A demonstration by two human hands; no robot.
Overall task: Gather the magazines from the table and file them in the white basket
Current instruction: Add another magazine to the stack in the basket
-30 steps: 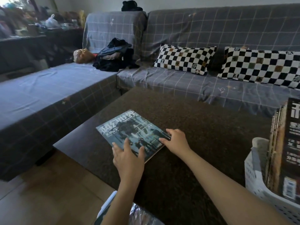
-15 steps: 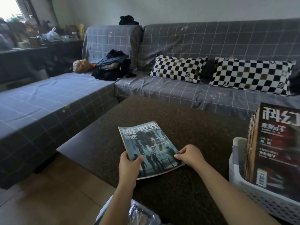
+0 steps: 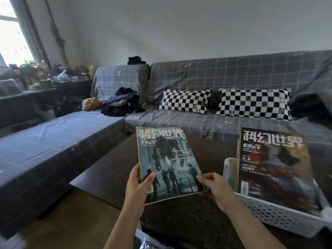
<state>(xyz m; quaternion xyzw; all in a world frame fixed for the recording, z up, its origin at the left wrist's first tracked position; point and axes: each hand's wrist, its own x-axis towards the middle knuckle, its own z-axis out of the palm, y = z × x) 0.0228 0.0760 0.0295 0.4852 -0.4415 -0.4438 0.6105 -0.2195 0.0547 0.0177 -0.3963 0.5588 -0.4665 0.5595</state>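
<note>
A blue-grey magazine [image 3: 167,159] with dark figures on its cover is raised above the dark table [image 3: 179,221], tilted up toward me. My left hand [image 3: 137,184] grips its lower left corner, thumb on the cover. My right hand [image 3: 214,186] pinches its lower right corner. To the right stands the white basket [image 3: 280,214] on the table, holding several upright magazines; the front one [image 3: 273,168] has a red and dark cover.
A grey checked corner sofa [image 3: 179,121] wraps around the table's far and left sides, with two black-and-white chequered cushions [image 3: 185,100] and a heap of dark clothes [image 3: 122,103]. A cluttered sideboard [image 3: 36,81] stands at the far left. Wooden floor [image 3: 68,223] lies below left.
The blue-grey magazine lay flat on the table with my hands on its near edge; both hands have taken hold of it and lifted it up, tilted toward me.
</note>
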